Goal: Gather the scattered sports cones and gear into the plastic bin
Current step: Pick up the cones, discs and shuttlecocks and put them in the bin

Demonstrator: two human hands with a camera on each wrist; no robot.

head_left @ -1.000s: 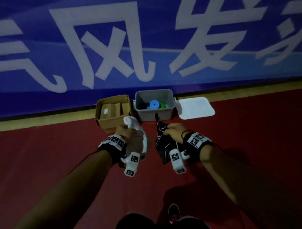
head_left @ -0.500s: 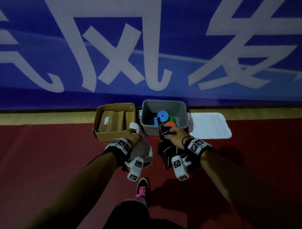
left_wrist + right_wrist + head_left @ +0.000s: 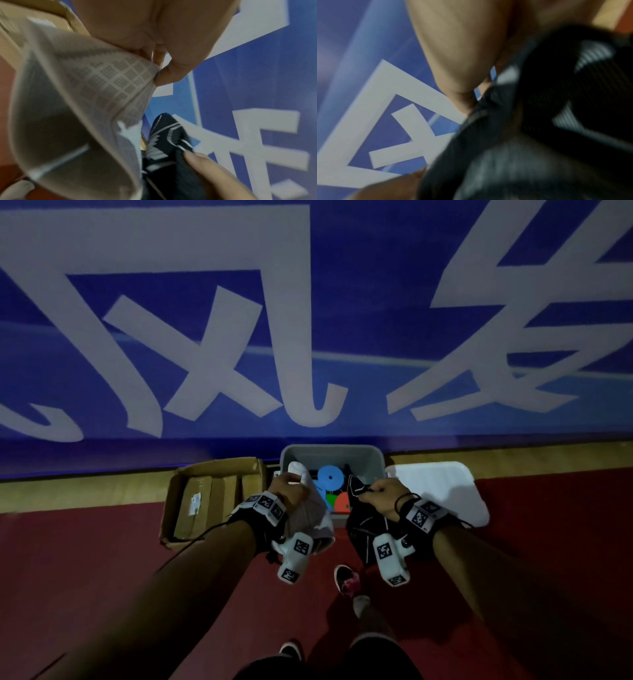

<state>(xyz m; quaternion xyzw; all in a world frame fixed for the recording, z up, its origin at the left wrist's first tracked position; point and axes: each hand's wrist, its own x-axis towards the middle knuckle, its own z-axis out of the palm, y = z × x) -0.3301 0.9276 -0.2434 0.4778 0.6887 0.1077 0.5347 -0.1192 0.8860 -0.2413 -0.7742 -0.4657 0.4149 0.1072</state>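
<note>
Over the near rim of the grey plastic bin (image 3: 376, 460), my left hand (image 3: 287, 495) pinches a white mesh garment (image 3: 312, 510) by its top edge and my right hand (image 3: 383, 497) bunches a black patterned one (image 3: 361, 529), both hanging free so they can drop straight in. Blue, green and red flat cones (image 3: 331, 478) already lie inside. I judge the lid (image 3: 442, 491) lies aside on the floor to keep the opening clear.

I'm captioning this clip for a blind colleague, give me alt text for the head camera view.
Seen from above, a person's left hand grips a white garment and the right hand grips a black garment, both at the near rim of a grey plastic bin holding coloured disc cones. A cardboard box sits left, a white lid right.
</note>
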